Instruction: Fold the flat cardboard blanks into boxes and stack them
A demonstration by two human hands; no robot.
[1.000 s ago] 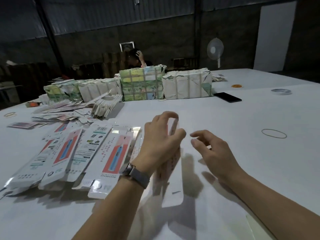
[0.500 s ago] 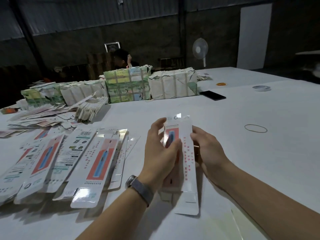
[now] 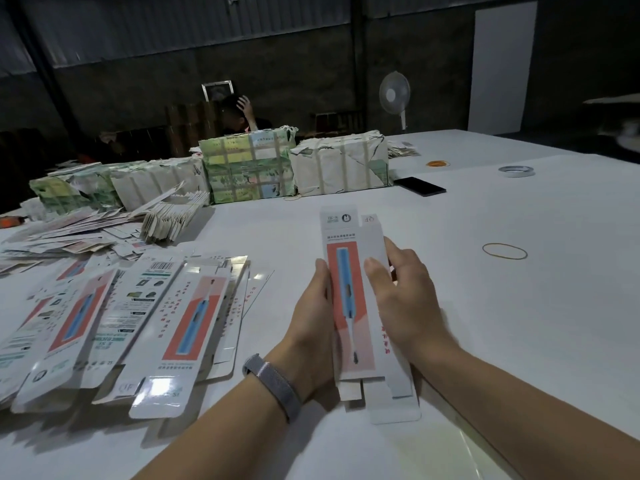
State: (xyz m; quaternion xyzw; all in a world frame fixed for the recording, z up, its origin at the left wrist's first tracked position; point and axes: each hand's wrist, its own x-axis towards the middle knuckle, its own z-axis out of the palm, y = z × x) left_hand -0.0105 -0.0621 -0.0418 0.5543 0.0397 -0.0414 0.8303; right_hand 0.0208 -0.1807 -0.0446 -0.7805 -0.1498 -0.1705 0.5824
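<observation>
— Cardboard blank (image 3: 356, 299): where is it held?
— It is held between both hands, just above the white table (image 3: 519, 323). Its left edge is gripped by the left hand (image 3: 311, 320). Its right side is pressed by the right hand (image 3: 405, 299).
— And the flat blanks (image 3: 114, 323)?
— They are piled to the left.

The room is dim, its back wall (image 3: 138, 81) nearly black, while the white table (image 3: 519, 323) catches soft overhead light. Glare glints on the glossy flat blanks (image 3: 156, 389), forearms cast faint shadows, and wide-angle distortion bends the blurred edges.
</observation>
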